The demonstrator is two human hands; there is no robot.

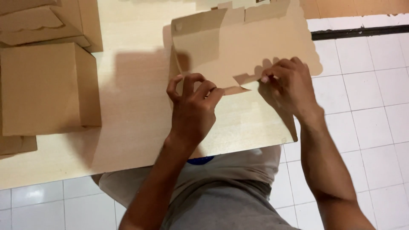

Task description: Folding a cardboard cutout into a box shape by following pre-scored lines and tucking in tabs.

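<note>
Seen from above, a person stands at a pale wooden table (128, 127) and works on a flat piece of brown cardboard (255, 47) with scalloped edges, which lies at the table's right end and juts a little past its edge. The left hand (194, 108) rests on the near edge of the cardboard, its fingers curled narrow and pinching at a folded flap there. The right hand (289, 85) sits just beside it, to the right, fingers bent and closed on the cardboard's lower edge near a small cut tab. At the left of the table stands a finished brown box (47, 87), closed, with more flat or folded cardboard stacked (42, 21) behind it. Below the table are white floor tiles (366, 106) and the person's grey shirt (221, 191).
</note>
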